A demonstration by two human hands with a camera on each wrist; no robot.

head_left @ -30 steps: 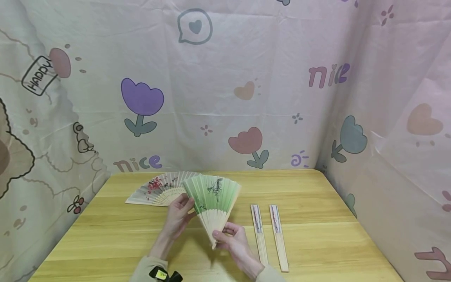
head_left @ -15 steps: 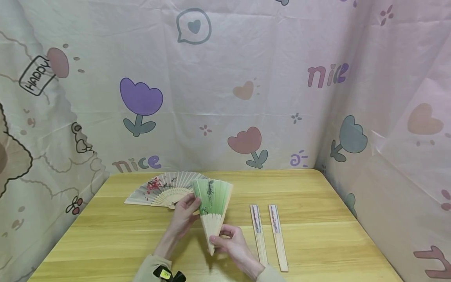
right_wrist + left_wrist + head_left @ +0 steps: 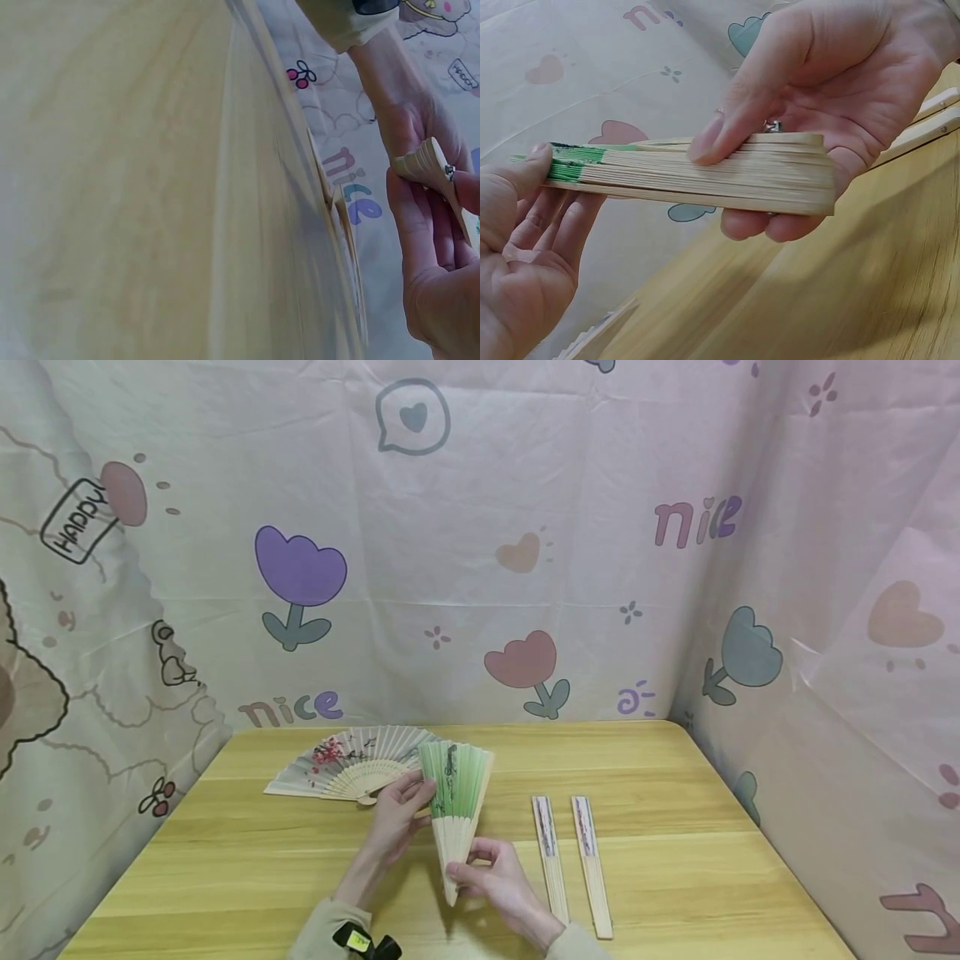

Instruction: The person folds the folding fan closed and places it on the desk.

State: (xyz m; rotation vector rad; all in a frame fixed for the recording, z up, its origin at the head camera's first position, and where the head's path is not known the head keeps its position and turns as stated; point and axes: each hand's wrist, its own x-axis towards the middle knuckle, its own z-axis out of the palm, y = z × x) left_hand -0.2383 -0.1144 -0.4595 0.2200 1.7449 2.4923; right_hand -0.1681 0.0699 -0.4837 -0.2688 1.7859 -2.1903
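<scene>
A green folding fan (image 3: 459, 781) with pale wooden ribs is held up over the table, partly spread. My left hand (image 3: 401, 814) pinches its left edge where the green leaf meets the ribs, thumb in front. Lower down, my right hand (image 3: 498, 877) grips the pivot end between thumb and fingers. In the left wrist view the stacked ribs (image 3: 705, 176) lie between the right thumb and fingers, while the left fingers hold the green end. The right wrist view shows the rivet end of the fan (image 3: 431, 165) by the right fingers.
An open white folding fan (image 3: 352, 764) with red blossoms lies at the table's back left, partly behind the left hand. Two closed folding fans, a left one (image 3: 551, 860) and a right one (image 3: 592, 864), lie right of the right hand. A printed cloth (image 3: 420, 527) surrounds the wooden table (image 3: 675, 893).
The green fan has narrowed as its left edge came in toward the right. My left hand moved right with that edge; my right hand kept its grip at the pivot end.
</scene>
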